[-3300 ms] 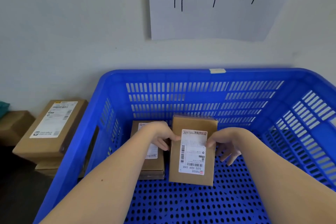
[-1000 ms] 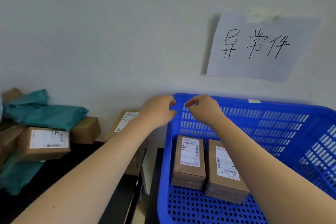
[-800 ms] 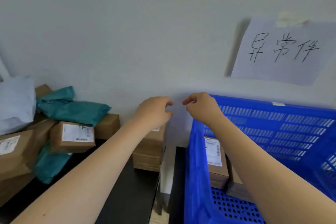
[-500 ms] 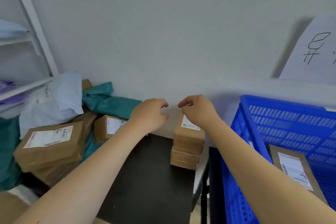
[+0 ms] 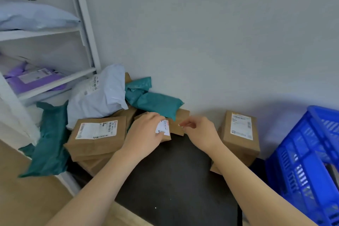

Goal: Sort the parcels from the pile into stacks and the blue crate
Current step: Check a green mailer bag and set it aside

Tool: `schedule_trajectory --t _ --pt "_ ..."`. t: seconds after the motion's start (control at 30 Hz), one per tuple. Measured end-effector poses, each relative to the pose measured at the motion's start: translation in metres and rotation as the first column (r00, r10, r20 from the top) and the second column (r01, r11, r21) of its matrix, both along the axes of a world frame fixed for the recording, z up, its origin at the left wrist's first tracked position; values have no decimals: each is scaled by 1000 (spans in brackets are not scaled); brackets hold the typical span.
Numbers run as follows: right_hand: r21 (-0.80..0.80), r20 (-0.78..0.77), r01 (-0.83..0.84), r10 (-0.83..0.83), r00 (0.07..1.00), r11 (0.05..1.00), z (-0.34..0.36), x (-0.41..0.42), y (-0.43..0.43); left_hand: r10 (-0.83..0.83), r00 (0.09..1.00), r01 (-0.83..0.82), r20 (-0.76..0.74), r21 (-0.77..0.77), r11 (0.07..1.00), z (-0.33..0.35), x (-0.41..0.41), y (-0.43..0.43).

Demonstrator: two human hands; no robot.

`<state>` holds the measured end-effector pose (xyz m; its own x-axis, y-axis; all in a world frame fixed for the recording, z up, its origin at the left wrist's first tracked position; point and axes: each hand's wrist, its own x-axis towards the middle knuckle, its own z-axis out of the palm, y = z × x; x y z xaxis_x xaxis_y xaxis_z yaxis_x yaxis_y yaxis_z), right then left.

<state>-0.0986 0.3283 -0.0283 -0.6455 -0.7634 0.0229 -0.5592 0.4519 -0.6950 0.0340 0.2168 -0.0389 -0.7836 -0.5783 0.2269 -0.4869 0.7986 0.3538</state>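
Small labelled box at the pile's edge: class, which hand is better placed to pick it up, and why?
Left. The left hand lies over the small box, fingers curled round its label end; the right hand is beside it, fingertips only near its edge.

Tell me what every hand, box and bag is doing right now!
left hand: grips the small box
small box: held at the pile's edge, label up
right hand: fingers curled beside the small box, touch unclear
big box: flat on other boxes, label up
white bag: slumped on the pile
teal bag: lying against the wall
box stack: stacked, label up
blue crate: inside hidden
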Motion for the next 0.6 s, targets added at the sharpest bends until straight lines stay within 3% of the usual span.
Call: schedule_trajectory --t 0.4,0.6 --pt "93 -71 41 -34 997 995 -43 -43 -90 16 975 7 222 -102 995 -23 -40 -89" --pt "175 -99 36 -19 995 984 -80 -76 -136 17 963 5 269 -79 997 -35 -74 -130"
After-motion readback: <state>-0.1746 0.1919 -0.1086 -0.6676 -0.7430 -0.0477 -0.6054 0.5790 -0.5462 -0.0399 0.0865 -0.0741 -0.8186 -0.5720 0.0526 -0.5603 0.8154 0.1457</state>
